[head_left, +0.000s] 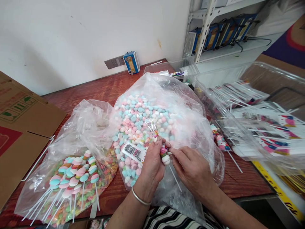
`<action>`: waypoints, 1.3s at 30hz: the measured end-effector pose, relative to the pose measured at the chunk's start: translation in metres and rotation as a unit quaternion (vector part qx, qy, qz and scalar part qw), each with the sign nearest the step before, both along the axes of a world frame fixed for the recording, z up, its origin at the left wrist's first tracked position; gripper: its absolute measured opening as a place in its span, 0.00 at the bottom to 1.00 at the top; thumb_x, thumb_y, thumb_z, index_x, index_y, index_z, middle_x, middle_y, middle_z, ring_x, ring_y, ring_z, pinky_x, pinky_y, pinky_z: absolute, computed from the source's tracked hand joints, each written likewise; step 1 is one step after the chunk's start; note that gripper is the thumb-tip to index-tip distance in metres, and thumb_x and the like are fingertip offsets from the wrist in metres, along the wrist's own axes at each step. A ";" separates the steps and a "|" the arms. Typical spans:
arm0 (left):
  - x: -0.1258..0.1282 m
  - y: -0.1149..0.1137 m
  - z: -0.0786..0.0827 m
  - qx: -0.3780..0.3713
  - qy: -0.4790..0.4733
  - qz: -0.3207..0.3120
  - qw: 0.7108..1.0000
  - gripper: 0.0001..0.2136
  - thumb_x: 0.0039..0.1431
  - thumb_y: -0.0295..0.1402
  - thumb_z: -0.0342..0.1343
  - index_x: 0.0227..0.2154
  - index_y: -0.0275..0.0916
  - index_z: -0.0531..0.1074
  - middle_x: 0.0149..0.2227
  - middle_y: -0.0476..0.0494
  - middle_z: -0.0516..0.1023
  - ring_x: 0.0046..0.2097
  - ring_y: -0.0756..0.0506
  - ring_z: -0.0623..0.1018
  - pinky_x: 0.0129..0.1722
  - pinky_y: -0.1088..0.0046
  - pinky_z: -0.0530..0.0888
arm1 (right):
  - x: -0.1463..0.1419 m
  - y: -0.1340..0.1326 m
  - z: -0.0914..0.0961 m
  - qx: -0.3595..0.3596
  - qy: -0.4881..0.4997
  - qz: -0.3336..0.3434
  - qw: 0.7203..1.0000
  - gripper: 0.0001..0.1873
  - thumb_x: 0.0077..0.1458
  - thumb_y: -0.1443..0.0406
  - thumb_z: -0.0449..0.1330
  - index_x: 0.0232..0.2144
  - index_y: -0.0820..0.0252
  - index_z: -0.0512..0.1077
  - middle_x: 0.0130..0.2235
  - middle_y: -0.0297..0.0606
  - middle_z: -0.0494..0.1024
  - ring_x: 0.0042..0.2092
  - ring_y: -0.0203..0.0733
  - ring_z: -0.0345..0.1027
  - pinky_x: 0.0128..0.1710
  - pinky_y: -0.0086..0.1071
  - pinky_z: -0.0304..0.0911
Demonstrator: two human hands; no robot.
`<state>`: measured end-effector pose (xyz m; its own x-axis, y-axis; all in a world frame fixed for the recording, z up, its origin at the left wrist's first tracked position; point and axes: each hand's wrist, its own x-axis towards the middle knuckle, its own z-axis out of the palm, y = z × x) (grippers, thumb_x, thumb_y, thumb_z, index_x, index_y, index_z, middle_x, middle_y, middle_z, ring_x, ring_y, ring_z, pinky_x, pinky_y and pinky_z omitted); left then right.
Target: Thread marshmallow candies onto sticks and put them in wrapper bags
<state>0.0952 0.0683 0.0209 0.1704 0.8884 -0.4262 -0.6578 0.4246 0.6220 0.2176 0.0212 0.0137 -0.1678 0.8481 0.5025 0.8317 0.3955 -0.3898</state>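
My left hand (152, 160) is closed around a marshmallow candy skewer (166, 158) in a printed clear wrapper. The wrapper's clear top (151, 126) sticks up above my thumb, and the white stick (175, 179) points down to the right. My right hand (192, 170) pinches the wrapper's lower edge beside the bottom marshmallow; its fingertips are partly hidden. Behind both hands lies a big clear bag of pastel marshmallows (133, 119). On that bag rests a stack of flat printed wrappers (134, 152).
At left, several unwrapped candy skewers (76, 171) lie on a bag of gummy rings (108, 163), near a cardboard box (26, 127). At right, a clear plastic bin (214, 117) holds wrapped sticks; one wrapped skewer (221, 141) lies beside it. A blue device (132, 62) stands by the wall.
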 end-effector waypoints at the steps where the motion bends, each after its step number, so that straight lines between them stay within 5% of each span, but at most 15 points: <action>1: 0.001 -0.001 -0.001 0.001 0.004 0.001 1.000 0.13 0.52 0.39 0.65 0.32 0.34 0.72 0.28 0.48 0.74 0.28 0.52 0.72 0.28 0.78 0.68 | -0.001 0.002 -0.001 0.002 -0.015 0.003 1.000 0.12 0.65 0.66 0.52 0.45 0.62 0.73 0.32 0.40 0.74 0.34 0.43 0.64 0.35 0.36 0.57; 18: -0.002 -0.018 -0.006 -0.012 0.063 -0.037 0.997 0.14 0.51 0.40 0.65 0.35 0.36 0.73 0.30 0.48 0.75 0.30 0.50 0.74 0.34 0.75 0.70 | -0.007 -0.004 -0.009 -0.010 -0.022 0.055 0.998 0.12 0.63 0.71 0.51 0.29 0.61 0.71 0.27 0.37 0.72 0.31 0.41 0.64 0.34 0.37 0.54; 30: -0.022 -0.033 0.001 -0.064 0.023 -0.057 0.996 0.13 0.54 0.40 0.63 0.32 0.36 0.70 0.30 0.48 0.73 0.30 0.50 0.75 0.31 0.74 0.70 | -0.005 -0.031 -0.013 -0.008 0.039 0.152 0.988 0.08 0.61 0.73 0.55 0.40 0.62 0.72 0.30 0.36 0.77 0.32 0.38 0.70 0.37 0.36 0.59; 34: -0.024 -0.035 0.002 -0.057 0.009 0.007 0.998 0.10 0.56 0.38 0.62 0.34 0.35 0.72 0.32 0.47 0.75 0.33 0.49 0.77 0.33 0.74 0.71 | -0.004 -0.039 -0.015 -0.133 0.162 0.090 0.974 0.03 0.62 0.67 0.55 0.37 0.59 0.69 0.29 0.35 0.75 0.30 0.39 0.69 0.31 0.31 0.62; 37: -0.024 -0.034 0.002 -0.073 0.022 0.040 0.996 0.10 0.54 0.35 0.64 0.34 0.35 0.72 0.35 0.45 0.77 0.36 0.47 0.79 0.35 0.73 0.73 | -0.005 -0.047 -0.020 -0.296 0.231 0.096 0.922 0.06 0.63 0.62 0.53 0.35 0.57 0.67 0.26 0.31 0.72 0.26 0.37 0.67 0.25 0.28 0.60; 39: -0.024 -0.033 0.001 -0.078 0.027 0.051 0.995 0.10 0.53 0.34 0.65 0.34 0.34 0.72 0.35 0.43 0.77 0.37 0.45 0.79 0.37 0.71 0.74 | -0.006 -0.051 -0.025 -0.337 0.257 0.116 0.898 0.09 0.64 0.62 0.50 0.34 0.57 0.66 0.25 0.30 0.71 0.25 0.37 0.66 0.24 0.28 0.59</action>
